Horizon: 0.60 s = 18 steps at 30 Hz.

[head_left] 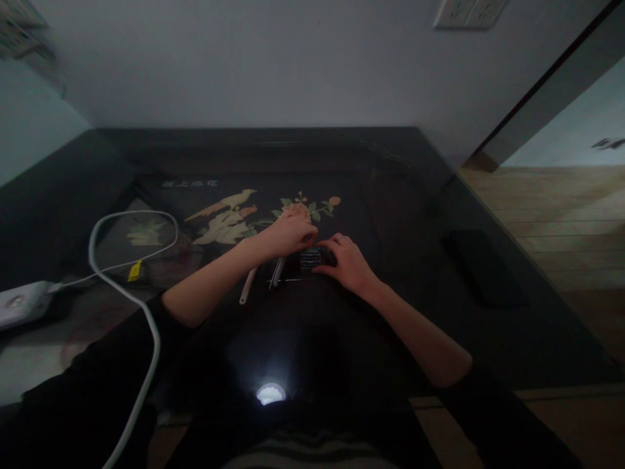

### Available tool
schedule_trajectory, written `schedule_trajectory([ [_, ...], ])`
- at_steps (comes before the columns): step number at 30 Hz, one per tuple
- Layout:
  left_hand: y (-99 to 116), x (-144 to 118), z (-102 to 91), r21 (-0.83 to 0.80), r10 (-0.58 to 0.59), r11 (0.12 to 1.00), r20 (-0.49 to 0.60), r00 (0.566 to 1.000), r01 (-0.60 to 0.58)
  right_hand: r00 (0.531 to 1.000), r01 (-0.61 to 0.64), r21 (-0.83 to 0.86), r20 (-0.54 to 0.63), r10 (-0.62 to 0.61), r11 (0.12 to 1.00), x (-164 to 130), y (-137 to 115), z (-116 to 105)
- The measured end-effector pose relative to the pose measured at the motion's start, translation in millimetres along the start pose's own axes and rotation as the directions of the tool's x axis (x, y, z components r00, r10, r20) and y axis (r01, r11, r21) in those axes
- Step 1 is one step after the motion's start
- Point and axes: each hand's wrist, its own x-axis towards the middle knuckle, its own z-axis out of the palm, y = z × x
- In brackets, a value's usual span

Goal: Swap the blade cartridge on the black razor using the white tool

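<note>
A small dark square piece with rows of pale marks [310, 258] lies on the black tabletop in front of me; its kind cannot be made out. My right hand [347, 262] grips its right side, thumb at the near corner and fingers at the far one. My left hand [293, 234] is bent over its far edge with fingers pinched together; whatever they hold is hidden. Just left of the piece lies a slim silvery tool [277, 272]. Beside that is a pale, thin stick-like handle [248, 286], its far end covered by my left arm.
A dark flat rectangular object [486, 267] rests at the right of the table [390, 352]. On the left, a white cable [151, 326] loops over my left sleeve, near a white power strip [22, 303] and a yellow tag [135, 271]. A wall [254, 65] closes the back.
</note>
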Motion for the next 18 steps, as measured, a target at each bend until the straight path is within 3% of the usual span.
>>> schedule_trajectory([
  [6, 6, -8, -4.6, -0.04, -0.049, 0.998, -0.041, 0.998, 0.048, 1.0, 0.003, -0.003, -0.001, -0.003, 1.0, 0, 0, -1],
  [11, 13, -26, -4.3, -0.067, -0.137, 0.989, -0.154, 0.979, 0.128, 1.0, -0.007, 0.049, -0.014, 0.008, 0.999, -1, 0, -3],
  [18, 59, -73, 21.6, -0.158, -0.191, 0.976, -0.312, 0.931, 0.147, 1.0, 0.009, 0.074, -0.007, -0.009, 0.997, -3, 1, -4],
])
